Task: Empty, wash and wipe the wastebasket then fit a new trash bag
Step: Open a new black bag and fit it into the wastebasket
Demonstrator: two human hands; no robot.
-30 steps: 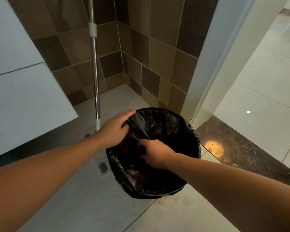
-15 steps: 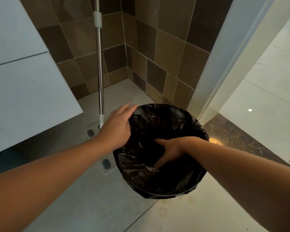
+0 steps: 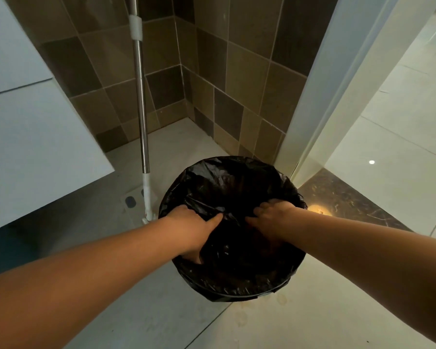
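A round wastebasket [image 3: 237, 294] stands on the floor in the tiled corner, lined with a black trash bag [image 3: 233, 182] whose edge is folded over the rim. My left hand [image 3: 190, 229] is at the near left of the rim, fingers curled into the bag's plastic with the thumb pointing inward. My right hand [image 3: 271, 216] is at the right side of the opening, fingers bent down into the bag. Both sets of fingertips are hidden in the dark plastic.
A mop with a metal handle [image 3: 141, 109] leans in the corner just left of the basket, its flat head [image 3: 134, 200] on the floor. A white cabinet [image 3: 35, 152] juts out at the left. A door frame [image 3: 320, 102] and dark marble threshold [image 3: 350, 205] lie to the right.
My left hand slid from the far left rim to the near left and gripped the plastic. My right hand came up from inside the bag to the right side of the opening.
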